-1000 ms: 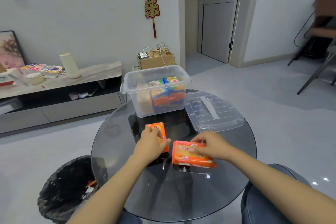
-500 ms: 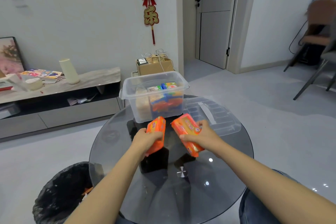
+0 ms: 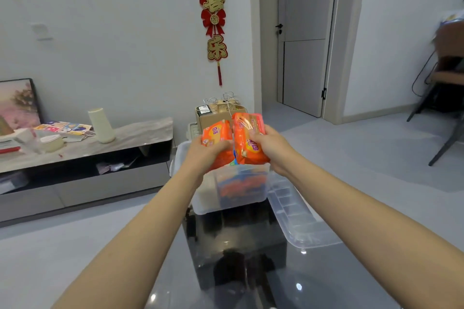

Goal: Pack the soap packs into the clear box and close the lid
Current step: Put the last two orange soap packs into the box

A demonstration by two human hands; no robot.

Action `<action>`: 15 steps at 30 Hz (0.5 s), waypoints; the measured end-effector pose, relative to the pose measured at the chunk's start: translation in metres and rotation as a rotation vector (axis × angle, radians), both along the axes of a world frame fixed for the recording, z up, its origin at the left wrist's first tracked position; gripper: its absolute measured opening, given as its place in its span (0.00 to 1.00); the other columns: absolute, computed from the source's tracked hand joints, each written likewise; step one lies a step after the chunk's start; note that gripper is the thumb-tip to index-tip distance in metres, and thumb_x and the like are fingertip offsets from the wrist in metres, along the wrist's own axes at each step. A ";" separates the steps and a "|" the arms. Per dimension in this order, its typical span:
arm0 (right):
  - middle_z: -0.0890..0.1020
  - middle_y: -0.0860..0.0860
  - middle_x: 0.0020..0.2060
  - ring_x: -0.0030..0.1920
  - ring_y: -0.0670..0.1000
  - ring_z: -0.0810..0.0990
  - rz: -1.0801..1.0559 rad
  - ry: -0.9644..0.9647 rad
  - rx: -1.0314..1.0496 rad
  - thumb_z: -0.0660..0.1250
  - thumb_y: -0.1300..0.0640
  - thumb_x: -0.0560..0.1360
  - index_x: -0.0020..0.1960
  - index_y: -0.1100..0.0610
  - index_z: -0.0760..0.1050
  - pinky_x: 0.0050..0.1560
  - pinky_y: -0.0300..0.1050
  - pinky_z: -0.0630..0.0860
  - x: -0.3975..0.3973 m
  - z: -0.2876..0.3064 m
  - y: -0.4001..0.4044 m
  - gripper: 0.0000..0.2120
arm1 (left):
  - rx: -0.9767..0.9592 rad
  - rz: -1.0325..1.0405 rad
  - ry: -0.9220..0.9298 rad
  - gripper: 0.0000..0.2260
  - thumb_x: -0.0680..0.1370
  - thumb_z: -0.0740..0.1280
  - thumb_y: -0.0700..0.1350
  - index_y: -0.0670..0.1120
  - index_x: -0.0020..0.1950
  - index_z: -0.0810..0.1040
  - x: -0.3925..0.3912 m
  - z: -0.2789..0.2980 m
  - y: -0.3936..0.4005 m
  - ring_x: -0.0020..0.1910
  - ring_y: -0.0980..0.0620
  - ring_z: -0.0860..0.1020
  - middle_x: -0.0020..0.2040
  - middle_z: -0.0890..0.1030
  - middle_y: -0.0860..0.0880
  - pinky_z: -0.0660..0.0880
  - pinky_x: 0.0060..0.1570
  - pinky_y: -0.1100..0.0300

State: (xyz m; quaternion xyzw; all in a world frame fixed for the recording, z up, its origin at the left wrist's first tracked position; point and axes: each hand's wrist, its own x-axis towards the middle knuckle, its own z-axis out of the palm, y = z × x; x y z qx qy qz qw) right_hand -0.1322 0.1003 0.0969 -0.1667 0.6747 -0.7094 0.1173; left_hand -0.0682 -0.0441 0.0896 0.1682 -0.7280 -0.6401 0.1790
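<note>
While both arms reach out, two orange soap packs hang just above the open clear box.

Left hand grips the smaller soap pack; right hand clutches the larger soap pack. Lid lies beside the box on the glass table.

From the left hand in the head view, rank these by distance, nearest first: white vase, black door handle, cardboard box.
From the left hand:
1. Cardboard box, just behind the hands.
2. White vase, to the left on the low cabinet.
3. Black door handle, high to the right, on the door.
</note>
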 end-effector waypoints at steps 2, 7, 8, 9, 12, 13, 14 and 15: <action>0.80 0.55 0.54 0.50 0.54 0.79 -0.027 0.022 0.063 0.60 0.60 0.79 0.66 0.56 0.69 0.54 0.51 0.77 -0.018 0.007 -0.013 0.16 | -0.051 0.084 -0.039 0.20 0.67 0.74 0.48 0.46 0.56 0.76 -0.019 0.006 -0.015 0.41 0.51 0.80 0.52 0.81 0.44 0.75 0.25 0.67; 0.78 0.61 0.61 0.55 0.59 0.78 -0.093 0.018 0.370 0.61 0.60 0.77 0.65 0.62 0.70 0.51 0.48 0.74 -0.062 0.004 -0.047 0.17 | -0.404 0.238 -0.320 0.30 0.63 0.72 0.54 0.43 0.62 0.72 -0.060 0.003 -0.039 0.57 0.42 0.76 0.60 0.75 0.40 0.76 0.59 0.50; 0.78 0.62 0.61 0.54 0.58 0.78 -0.077 0.021 0.463 0.61 0.60 0.77 0.65 0.64 0.70 0.49 0.46 0.73 -0.070 -0.001 -0.054 0.18 | -0.459 0.234 -0.367 0.27 0.66 0.71 0.54 0.41 0.60 0.73 -0.067 -0.002 -0.043 0.56 0.42 0.76 0.59 0.77 0.40 0.76 0.57 0.53; 0.77 0.62 0.62 0.53 0.56 0.78 -0.045 0.029 0.538 0.61 0.61 0.77 0.65 0.65 0.71 0.46 0.44 0.73 -0.073 -0.005 -0.059 0.18 | -0.509 0.207 -0.414 0.25 0.68 0.70 0.53 0.40 0.59 0.74 -0.070 -0.007 -0.044 0.54 0.43 0.77 0.57 0.78 0.40 0.76 0.55 0.55; 0.76 0.63 0.64 0.53 0.55 0.76 0.062 0.065 0.692 0.60 0.61 0.77 0.65 0.66 0.71 0.49 0.46 0.73 -0.080 -0.024 -0.074 0.18 | -0.591 0.093 -0.554 0.27 0.71 0.67 0.52 0.40 0.67 0.71 -0.077 -0.031 -0.050 0.62 0.43 0.75 0.63 0.77 0.41 0.71 0.63 0.55; 0.75 0.63 0.64 0.58 0.58 0.77 0.085 0.082 0.737 0.60 0.61 0.77 0.65 0.66 0.71 0.54 0.48 0.73 -0.079 -0.029 -0.077 0.18 | -0.618 0.066 -0.593 0.29 0.72 0.66 0.53 0.40 0.69 0.68 -0.078 -0.037 -0.051 0.66 0.42 0.72 0.66 0.75 0.40 0.68 0.67 0.53; 0.75 0.62 0.64 0.62 0.60 0.76 0.102 0.105 0.777 0.60 0.59 0.77 0.65 0.66 0.71 0.58 0.48 0.73 -0.080 -0.035 -0.082 0.18 | -0.665 0.043 -0.625 0.28 0.74 0.64 0.53 0.40 0.71 0.66 -0.079 -0.042 -0.053 0.68 0.42 0.70 0.69 0.72 0.40 0.65 0.69 0.52; 0.76 0.62 0.64 0.64 0.60 0.74 0.116 0.126 0.813 0.60 0.58 0.78 0.65 0.65 0.71 0.60 0.48 0.72 -0.080 -0.038 -0.085 0.18 | -0.734 0.019 -0.652 0.25 0.77 0.60 0.52 0.40 0.71 0.67 -0.079 -0.045 -0.055 0.69 0.42 0.69 0.70 0.71 0.40 0.63 0.71 0.51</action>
